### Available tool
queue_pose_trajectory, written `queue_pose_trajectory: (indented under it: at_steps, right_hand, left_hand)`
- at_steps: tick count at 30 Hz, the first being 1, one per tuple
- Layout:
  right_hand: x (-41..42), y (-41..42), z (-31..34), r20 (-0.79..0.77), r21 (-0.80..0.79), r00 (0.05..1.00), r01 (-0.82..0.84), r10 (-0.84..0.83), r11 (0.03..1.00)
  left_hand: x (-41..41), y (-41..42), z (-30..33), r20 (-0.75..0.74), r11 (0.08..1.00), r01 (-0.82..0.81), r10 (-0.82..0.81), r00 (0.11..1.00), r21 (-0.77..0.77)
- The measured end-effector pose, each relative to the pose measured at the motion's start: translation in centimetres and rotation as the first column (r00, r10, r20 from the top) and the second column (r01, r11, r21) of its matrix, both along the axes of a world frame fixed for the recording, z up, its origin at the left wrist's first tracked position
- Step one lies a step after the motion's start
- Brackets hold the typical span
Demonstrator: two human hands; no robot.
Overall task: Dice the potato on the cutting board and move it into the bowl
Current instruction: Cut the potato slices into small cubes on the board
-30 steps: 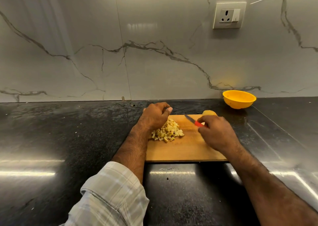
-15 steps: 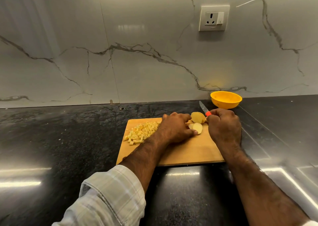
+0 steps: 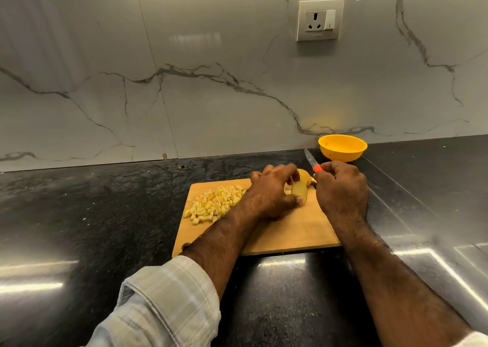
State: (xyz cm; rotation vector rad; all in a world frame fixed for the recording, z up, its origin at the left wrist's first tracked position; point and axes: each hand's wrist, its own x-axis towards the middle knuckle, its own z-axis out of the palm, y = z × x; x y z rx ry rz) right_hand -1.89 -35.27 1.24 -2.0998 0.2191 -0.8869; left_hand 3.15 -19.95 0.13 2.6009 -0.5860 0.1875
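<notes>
Left hand [image 3: 272, 193] pinching a potato piece [image 3: 299, 192] on the cutting board [image 3: 290, 230], right hand [image 3: 340, 188] gripping a red-handled knife [image 3: 311, 161] just beside it, blade pointing away, diced potato [image 3: 215, 204] left of the left hand, yellow bowl [image 3: 342, 147] beyond the right hand on the black table [image 3: 79, 214]

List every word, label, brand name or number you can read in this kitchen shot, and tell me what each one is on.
None: no readable text appears anywhere.
Wall socket: no lettering visible; only the pin holes and a small mark on the switch, too small to read.
Knife: no brand legible on blade or red handle.
Yellow bowl, cutting board: plain, unmarked.
</notes>
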Motion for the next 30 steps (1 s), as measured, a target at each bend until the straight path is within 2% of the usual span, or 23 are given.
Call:
queue_pose_trajectory:
  at_steps: [3,7,10,13,18,21,25,30]
  right_hand:
    - [-0.2,0.2,0.2,0.039,0.025,0.996,-0.078,0.077,0.997]
    - [-0.4,0.9,0.1,0.016,-0.018,0.98,-0.198,0.198,0.98]
    - [-0.2,1.3,-0.1,-0.214,-0.162,0.95,-0.266,0.229,0.95]
    - [-0.4,2.1,-0.4,-0.428,-0.321,0.875,-0.382,0.227,0.866]
    - [-0.9,2.9,0.3,-0.669,-0.355,0.722,-0.52,0.177,0.777]
    - [-1.1,2.9,0.5,-0.672,-0.391,0.727,-0.512,0.144,0.765]
    - [-1.0,2.1,0.8,-0.683,-0.397,0.728,-0.444,0.065,0.803]
    - [-0.9,1.5,1.2,-0.694,-0.388,0.719,-0.414,0.034,0.823]
  left_hand:
    - [-0.3,0.9,0.2,-0.021,0.978,0.044,-0.049,0.999,-0.205]
    - [-0.4,3.6,0.7,0.045,0.935,0.066,-0.054,0.998,-0.349]
    - [0.3,6.3,0.8,0.106,0.884,0.001,0.054,0.993,-0.467]
    - [0.5,7.9,1.1,0.07,0.82,-0.069,0.132,0.989,-0.568]
    - [0.0,7.4,1.1,0.067,0.851,-0.074,0.127,0.99,-0.52]
    - [-0.1,7.2,1.0,0.062,0.85,-0.089,0.141,0.988,-0.519]
    - [-0.2,6.6,0.7,0.007,0.868,-0.105,0.123,0.992,-0.486]
    - [-0.7,5.4,0.2,-0.025,0.947,-0.088,0.085,0.996,-0.308]
